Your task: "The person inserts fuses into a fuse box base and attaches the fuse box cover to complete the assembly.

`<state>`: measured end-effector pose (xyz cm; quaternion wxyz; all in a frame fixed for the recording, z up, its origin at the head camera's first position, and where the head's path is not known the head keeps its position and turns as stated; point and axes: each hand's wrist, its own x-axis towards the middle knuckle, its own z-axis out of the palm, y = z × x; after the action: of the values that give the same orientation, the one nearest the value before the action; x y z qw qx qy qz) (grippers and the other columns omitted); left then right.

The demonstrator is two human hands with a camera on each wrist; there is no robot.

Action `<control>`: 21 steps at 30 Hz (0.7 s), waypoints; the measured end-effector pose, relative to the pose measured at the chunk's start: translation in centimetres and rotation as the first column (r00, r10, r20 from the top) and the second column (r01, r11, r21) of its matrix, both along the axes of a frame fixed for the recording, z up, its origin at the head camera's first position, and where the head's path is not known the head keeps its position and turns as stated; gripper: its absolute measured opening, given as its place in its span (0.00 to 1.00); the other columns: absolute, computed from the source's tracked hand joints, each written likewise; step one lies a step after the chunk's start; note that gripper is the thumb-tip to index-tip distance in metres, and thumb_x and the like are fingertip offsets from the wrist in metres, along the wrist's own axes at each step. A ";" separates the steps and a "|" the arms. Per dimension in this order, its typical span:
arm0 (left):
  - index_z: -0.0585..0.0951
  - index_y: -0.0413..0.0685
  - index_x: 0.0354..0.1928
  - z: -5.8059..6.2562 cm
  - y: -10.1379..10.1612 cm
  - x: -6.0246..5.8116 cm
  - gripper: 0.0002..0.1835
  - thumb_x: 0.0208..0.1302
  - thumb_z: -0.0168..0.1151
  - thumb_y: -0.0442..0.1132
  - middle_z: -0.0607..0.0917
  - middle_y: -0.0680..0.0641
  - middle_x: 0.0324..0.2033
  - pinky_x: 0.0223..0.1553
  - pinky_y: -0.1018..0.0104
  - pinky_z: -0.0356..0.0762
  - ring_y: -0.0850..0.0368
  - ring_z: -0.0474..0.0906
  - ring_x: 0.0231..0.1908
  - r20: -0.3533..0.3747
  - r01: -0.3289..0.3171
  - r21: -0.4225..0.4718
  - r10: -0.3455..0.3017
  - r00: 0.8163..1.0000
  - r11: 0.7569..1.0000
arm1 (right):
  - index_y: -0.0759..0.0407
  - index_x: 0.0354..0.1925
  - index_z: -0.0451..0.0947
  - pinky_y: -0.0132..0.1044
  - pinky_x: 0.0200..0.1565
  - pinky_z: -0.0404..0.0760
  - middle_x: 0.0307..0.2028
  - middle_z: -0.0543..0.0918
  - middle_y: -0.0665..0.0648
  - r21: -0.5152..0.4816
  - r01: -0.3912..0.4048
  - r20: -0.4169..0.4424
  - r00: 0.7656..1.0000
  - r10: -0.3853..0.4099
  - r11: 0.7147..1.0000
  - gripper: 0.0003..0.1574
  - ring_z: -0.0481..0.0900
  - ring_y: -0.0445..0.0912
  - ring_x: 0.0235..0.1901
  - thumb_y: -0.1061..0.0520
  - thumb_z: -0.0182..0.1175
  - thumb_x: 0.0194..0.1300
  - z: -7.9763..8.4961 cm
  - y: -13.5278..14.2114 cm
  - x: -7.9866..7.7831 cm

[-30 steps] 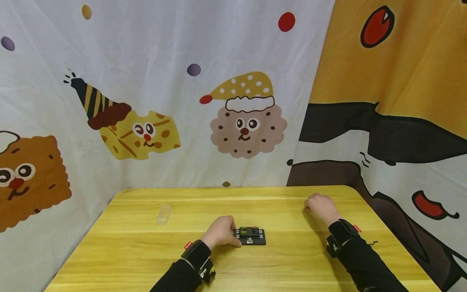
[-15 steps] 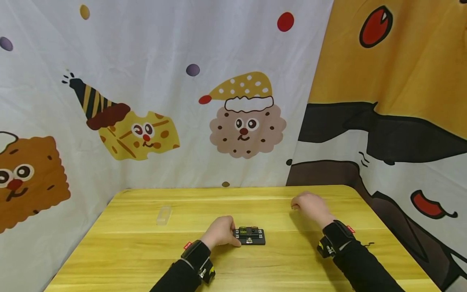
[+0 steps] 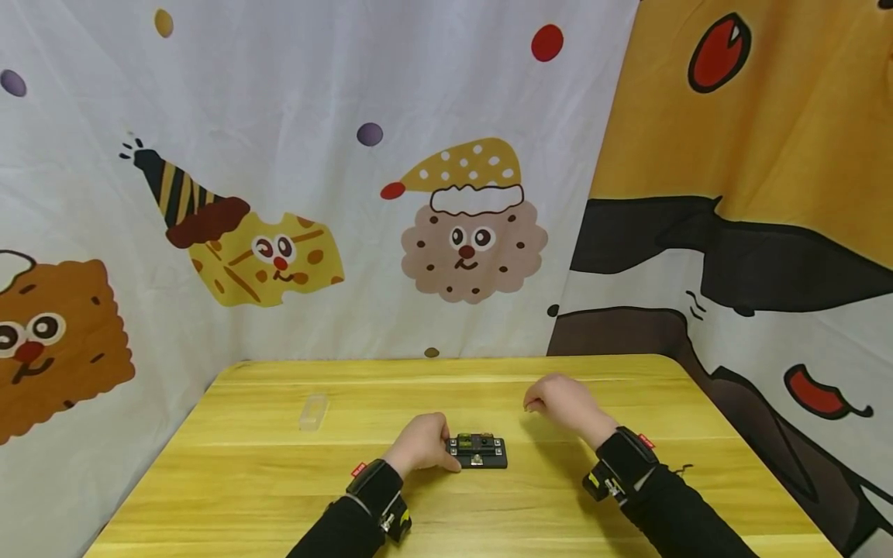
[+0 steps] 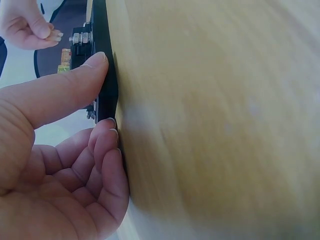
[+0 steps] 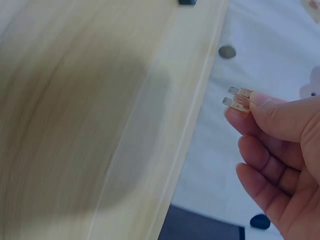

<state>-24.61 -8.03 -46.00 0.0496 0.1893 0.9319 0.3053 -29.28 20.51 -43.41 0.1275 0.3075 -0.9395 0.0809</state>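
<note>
A black fuse block (image 3: 481,459) with metal screw terminals lies flat on the wooden table. My left hand (image 3: 421,446) grips its left end, the thumb on the near edge in the left wrist view. A yellow-green fuse (image 4: 63,68) and an orange one (image 4: 66,55) show on top of the block. Right of the block, above the table, is my right hand (image 3: 567,403). Its thumb and index finger pinch an orange see-through blade fuse (image 5: 241,102) with two metal prongs, seen in the right wrist view. The other fingers are loosely curled.
Toward the back left of the table (image 3: 279,480) lies a small clear plastic box (image 3: 313,412). A printed cloth (image 3: 314,325) hangs right behind the table's back edge.
My right hand has moved left, from the table's back right toward the fuse block. The left hand and the block have stayed in place.
</note>
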 end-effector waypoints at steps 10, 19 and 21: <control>0.74 0.42 0.31 -0.1 -0.1 0.0 0.25 0.39 0.84 0.40 0.72 0.52 0.22 0.32 0.63 0.67 0.57 0.66 0.25 -0.005 -0.002 -0.002 0.002 1.000 1.000 | 0.51 0.32 0.87 0.35 0.35 0.79 0.30 0.85 0.45 -0.034 -0.172 0.058 0.983 0.174 0.985 0.03 0.81 0.40 0.31 0.60 0.70 0.60 0.6 -2.8 1.2; 0.74 0.42 0.30 -0.1 0.0 0.0 0.25 0.38 0.84 0.40 0.72 0.52 0.22 0.30 0.64 0.67 0.57 0.67 0.24 -0.004 -0.003 0.012 0.003 1.000 1.000 | 0.51 0.31 0.87 0.34 0.36 0.79 0.29 0.85 0.46 -0.038 -0.267 0.065 0.961 0.269 0.963 0.06 0.81 0.39 0.30 0.63 0.69 0.60 0.4 -5.1 2.1; 0.74 0.42 0.30 -0.1 -0.1 0.0 0.25 0.38 0.85 0.40 0.72 0.52 0.22 0.30 0.64 0.67 0.57 0.67 0.24 -0.012 0.000 0.009 0.000 1.000 1.000 | 0.51 0.30 0.87 0.34 0.35 0.79 0.28 0.85 0.46 -0.035 -0.277 0.061 0.958 0.279 0.960 0.07 0.81 0.39 0.30 0.63 0.70 0.59 0.4 -5.5 2.3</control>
<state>-24.59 -8.10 -46.10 0.0434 0.1912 0.9309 0.3083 -27.00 15.02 -43.00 0.0879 0.4320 -0.8895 0.1202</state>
